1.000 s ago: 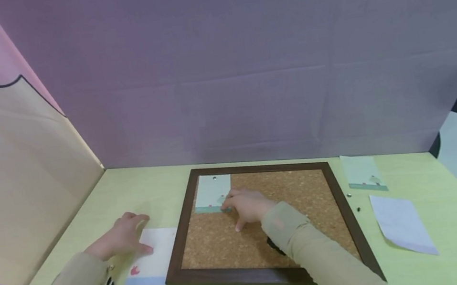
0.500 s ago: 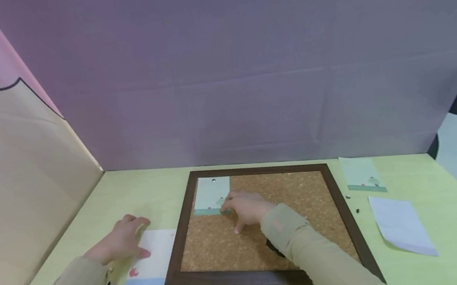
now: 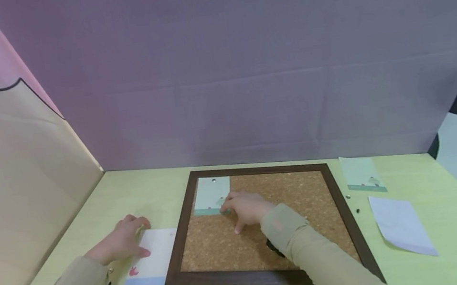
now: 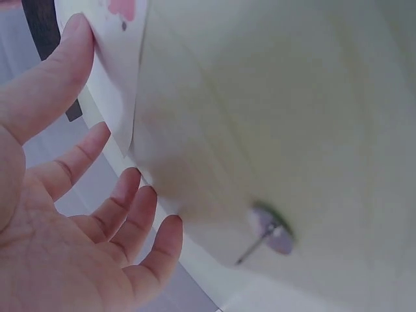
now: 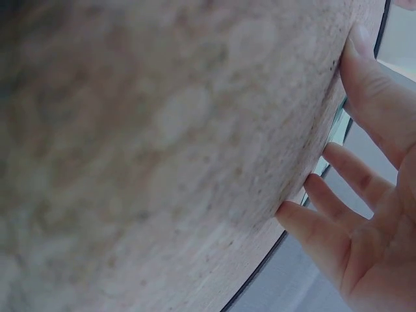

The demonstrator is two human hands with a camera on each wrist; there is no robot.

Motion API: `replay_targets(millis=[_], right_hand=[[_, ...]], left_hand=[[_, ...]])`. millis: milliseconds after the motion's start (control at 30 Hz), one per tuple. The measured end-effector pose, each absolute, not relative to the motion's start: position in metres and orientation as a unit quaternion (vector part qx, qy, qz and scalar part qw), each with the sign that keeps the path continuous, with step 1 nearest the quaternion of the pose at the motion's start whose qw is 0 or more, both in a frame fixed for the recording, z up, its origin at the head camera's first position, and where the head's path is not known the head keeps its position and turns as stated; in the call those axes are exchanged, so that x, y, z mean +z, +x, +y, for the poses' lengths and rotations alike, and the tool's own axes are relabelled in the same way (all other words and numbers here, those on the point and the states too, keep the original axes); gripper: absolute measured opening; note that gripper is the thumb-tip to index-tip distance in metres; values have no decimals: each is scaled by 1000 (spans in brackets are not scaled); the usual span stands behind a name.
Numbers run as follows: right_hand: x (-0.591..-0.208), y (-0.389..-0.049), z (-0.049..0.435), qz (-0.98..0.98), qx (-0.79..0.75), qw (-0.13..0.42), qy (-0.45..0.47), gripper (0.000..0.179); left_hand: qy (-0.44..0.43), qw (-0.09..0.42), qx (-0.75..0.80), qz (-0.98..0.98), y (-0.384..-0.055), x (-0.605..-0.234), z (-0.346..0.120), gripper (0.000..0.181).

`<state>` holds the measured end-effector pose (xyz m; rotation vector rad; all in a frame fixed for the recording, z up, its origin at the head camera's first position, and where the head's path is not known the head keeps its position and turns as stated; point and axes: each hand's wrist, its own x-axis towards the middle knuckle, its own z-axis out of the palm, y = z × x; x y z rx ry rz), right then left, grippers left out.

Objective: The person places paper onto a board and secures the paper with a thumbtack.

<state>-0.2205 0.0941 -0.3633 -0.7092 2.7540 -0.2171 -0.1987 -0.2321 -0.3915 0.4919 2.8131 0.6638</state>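
A brown-framed corkboard (image 3: 207, 246) lies on the table. At its upper left is a pale card with a green lower strip (image 3: 207, 196), and a thumbtack (image 3: 214, 180) sits near the card's top edge. My right hand (image 3: 247, 207) rests its fingertips at the card's lower right corner, thumb spread apart over the cork. Left of the board, my left hand (image 3: 122, 240) lies with relaxed fingers, its thumb (image 4: 75, 52) touching a white card with a red picture and blue strip (image 3: 157, 258). A loose thumbtack (image 4: 273, 231) lies near the left wrist, point showing.
Right of the board lie another green-edged card (image 3: 360, 173) and a white sheet (image 3: 401, 223) with a lifted corner. Two small tacks, one shiny (image 3: 348, 197) and one dark (image 3: 358, 211), are beside the frame. A purple backdrop (image 3: 221, 90) rises behind the table.
The head view has shifted slightly since the first frame. Both hands keep practically the same places, and the cards and corkboard have not moved.
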Motion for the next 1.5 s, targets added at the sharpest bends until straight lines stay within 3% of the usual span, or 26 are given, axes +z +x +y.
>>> replay_targets(millis=[267,533,767,1233,1500], right_hand=[[-364,-220,94,955,-80,146,-244,62],[-363,-219,94,955,-83,145,-243,62],[-363,-220,94,955,-85,149,-240,62],[-365,-219,95,956,-86,147,-240,63],[-364,-220,96,955,-89,148,-242,62]], left_hand=[[165,106,227,954,-199,-390,-232,52],[150,123,217,957,-195,-389,-229,72],[173,107,192,960,-196,-392,-229,66],[137,118,216,959,-197,-390,-226,54],[100,130,236,958,-198,-385,-224,65]])
